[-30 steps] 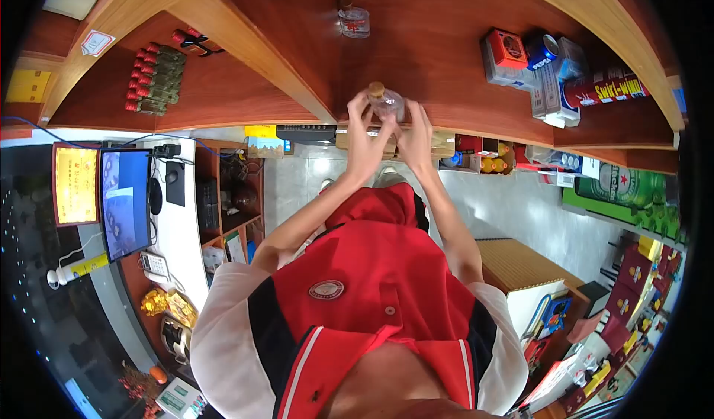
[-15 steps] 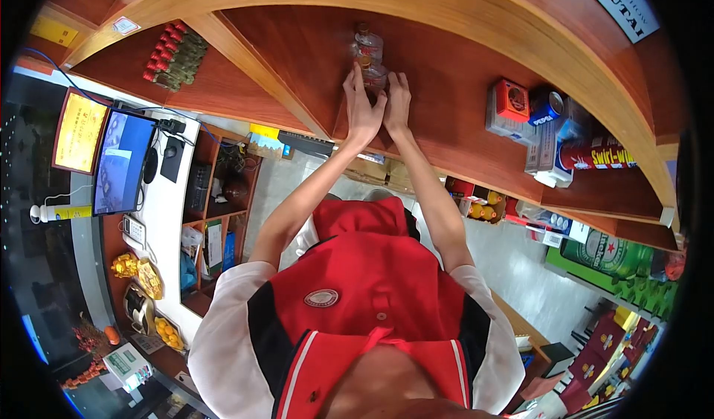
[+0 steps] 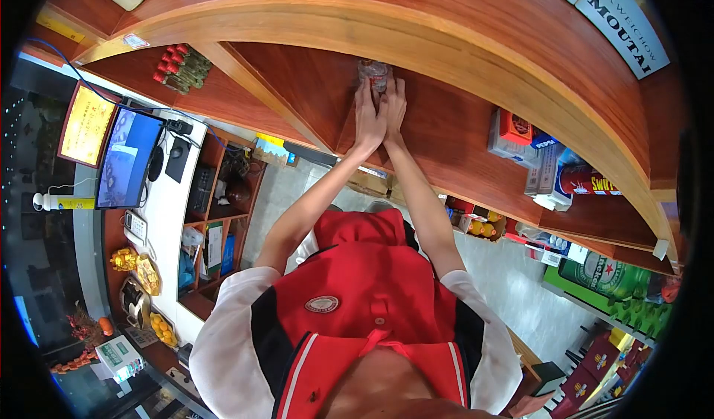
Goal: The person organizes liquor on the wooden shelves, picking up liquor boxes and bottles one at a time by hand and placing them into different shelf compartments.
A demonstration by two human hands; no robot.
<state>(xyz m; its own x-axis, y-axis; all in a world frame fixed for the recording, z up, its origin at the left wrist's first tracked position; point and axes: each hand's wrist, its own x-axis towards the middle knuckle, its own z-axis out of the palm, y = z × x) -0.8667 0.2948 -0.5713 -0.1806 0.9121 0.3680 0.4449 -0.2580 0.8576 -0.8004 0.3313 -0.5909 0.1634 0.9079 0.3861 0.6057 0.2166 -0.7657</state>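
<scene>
Clear glass bottles (image 3: 374, 75) with reddish print stand toward the back of a wooden shelf compartment (image 3: 446, 121), near its left divider. My left hand (image 3: 370, 124) presses its fingers against the near bottle from the left. My right hand (image 3: 394, 115) curves its fingers around the right side of that same bottle. The two hands lie close together, wrists nearly touching. Their fingers cover the lower part of the bottle, and the shelf's upper edge hides the tops.
An arched wooden shelf edge (image 3: 327, 28) spans above my hands. Right of them sit a red box (image 3: 515, 127), a Pepsi can (image 3: 544, 139) and other packages. Small red-capped bottles (image 3: 172, 68) stand in the left compartment. A monitor (image 3: 128, 159) rests on the counter at left.
My view has tilted, so the shelf edge sits lower and hides more of the bottles. My hands have drawn closer together around the near bottle.
</scene>
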